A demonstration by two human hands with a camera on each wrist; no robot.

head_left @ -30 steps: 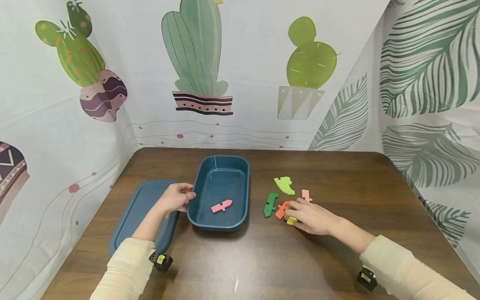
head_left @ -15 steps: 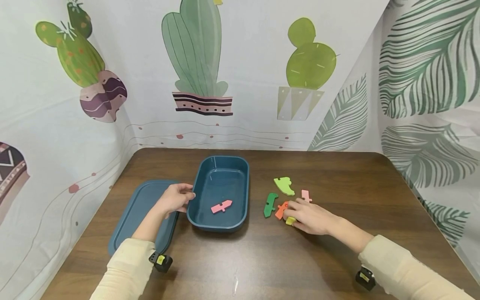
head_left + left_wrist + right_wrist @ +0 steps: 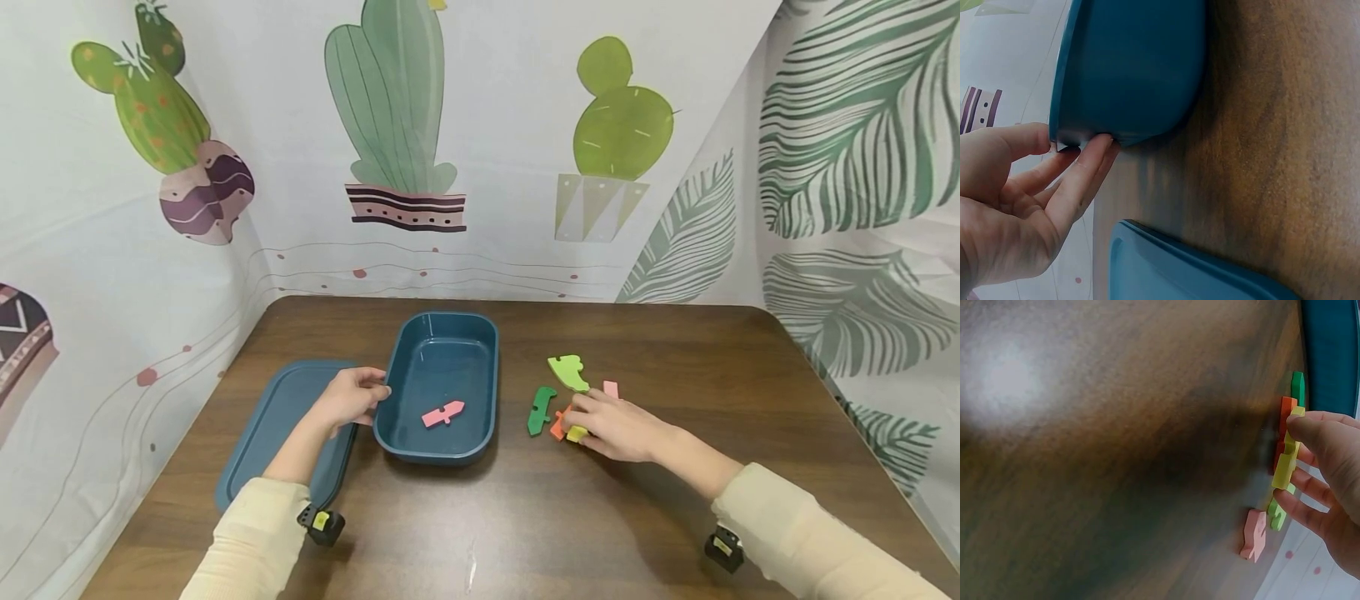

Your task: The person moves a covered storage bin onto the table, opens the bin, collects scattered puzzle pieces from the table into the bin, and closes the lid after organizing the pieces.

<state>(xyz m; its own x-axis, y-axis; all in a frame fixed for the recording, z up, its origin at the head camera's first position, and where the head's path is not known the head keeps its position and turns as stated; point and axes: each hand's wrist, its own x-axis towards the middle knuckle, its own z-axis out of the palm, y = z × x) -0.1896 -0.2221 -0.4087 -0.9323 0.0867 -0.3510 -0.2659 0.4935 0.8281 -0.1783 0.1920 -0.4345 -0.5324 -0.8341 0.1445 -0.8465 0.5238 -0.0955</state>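
Observation:
My left hand (image 3: 351,398) pinches the left rim of a blue plastic container (image 3: 487,392); in the left wrist view the thumb lies at the rim, with fingers against the outer wall (image 3: 1129,75). A pink arrow-shaped puzzle piece (image 3: 443,413) lies inside the container. My right hand (image 3: 622,427) holds a yellow puzzle piece (image 3: 1284,470) between thumb and fingers. Close around that hand are an orange piece (image 3: 558,427), partly hidden, a dark green piece (image 3: 539,411), a light green piece (image 3: 568,372) and a second pink piece (image 3: 1254,535).
A flat blue lid (image 3: 292,417) lies on the wooden table (image 3: 480,533), left of the container and partly under the left forearm. A cloth (image 3: 510,125) printed with cacti and leaves hangs behind the table.
My right hand has shifted slightly left and away from me with the yellow piece, covering more of the orange one. The left hand and container stay put.

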